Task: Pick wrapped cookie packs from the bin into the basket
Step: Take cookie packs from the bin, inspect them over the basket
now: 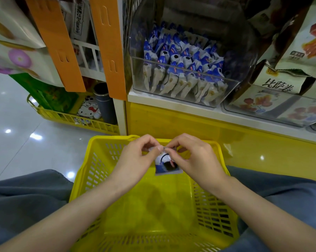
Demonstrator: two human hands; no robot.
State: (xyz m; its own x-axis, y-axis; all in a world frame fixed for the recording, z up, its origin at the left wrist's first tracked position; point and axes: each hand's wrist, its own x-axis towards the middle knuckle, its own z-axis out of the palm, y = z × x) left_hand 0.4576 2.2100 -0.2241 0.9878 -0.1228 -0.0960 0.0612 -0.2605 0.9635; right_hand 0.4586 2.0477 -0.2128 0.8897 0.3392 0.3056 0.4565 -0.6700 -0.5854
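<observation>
Cookie pack [167,163], one, blue-and-white wrapper: held over the far end of the yellow basket [91,160], its top seam pinched between thumb and forefinger of both the left hand [135,160] and the right hand [195,160], the other fingers curled. Clear bin [242,73], one, on the white shelf [171,104] beyond the basket: holds many more packs [182,59], in rows at the front and piled behind, too many to count. Second yellow basket [72,119], one, on the floor at left: holds a green bag [59,99] and a dark tube [105,104].
</observation>
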